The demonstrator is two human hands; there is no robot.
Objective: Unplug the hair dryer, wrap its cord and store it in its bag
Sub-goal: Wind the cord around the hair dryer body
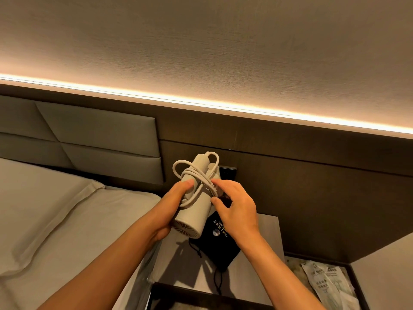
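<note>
A white hair dryer (pixel 192 218) is held in the air above the nightstand, its round vented end toward me. My left hand (pixel 171 204) grips its barrel from the left. The white cord (pixel 190 173) lies in several loops around the dryer's body, with slack loops sticking up at the top. My right hand (pixel 234 206) has its fingertips on the wrapped cord at the dryer's right side. Below the dryer a black drawstring bag (pixel 220 245) with a white logo lies flat on the nightstand, its string trailing toward me.
The grey nightstand (pixel 266 233) stands against a dark wood wall panel with a black socket plate (pixel 228 172) behind the dryer. A bed with pale sheets (pixel 55 215) is at the left. Plastic-wrapped packets (pixel 328 280) lie on a lower shelf at the right.
</note>
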